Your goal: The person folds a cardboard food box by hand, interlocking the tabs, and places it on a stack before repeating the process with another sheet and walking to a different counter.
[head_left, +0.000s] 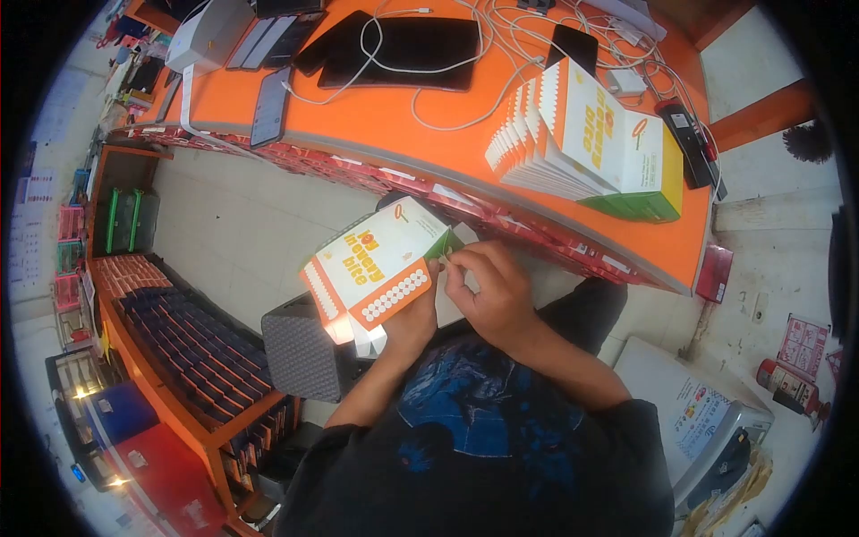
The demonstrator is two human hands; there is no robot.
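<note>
A printed cardboard food box (371, 251), white with orange and green edges and the words "joy in every bite", is held in front of my body, partly folded into shape. My left hand (416, 320) grips it from underneath at its near right side, most fingers hidden behind the card. At the box's green corner, my right hand (490, 288) has thumb and fingers closed in a pinch on the edge. On the orange counter ahead lies a fanned stack of similar flat boxes (586, 134).
The orange counter (358, 121) also bears a dark tablet (403, 55), several phones and tangled white cables (501, 36). A grey textured box-shaped object (309, 349) stands left of my lap. An orange shelf (170, 385) runs along the left; a white appliance (684, 421) stands at right.
</note>
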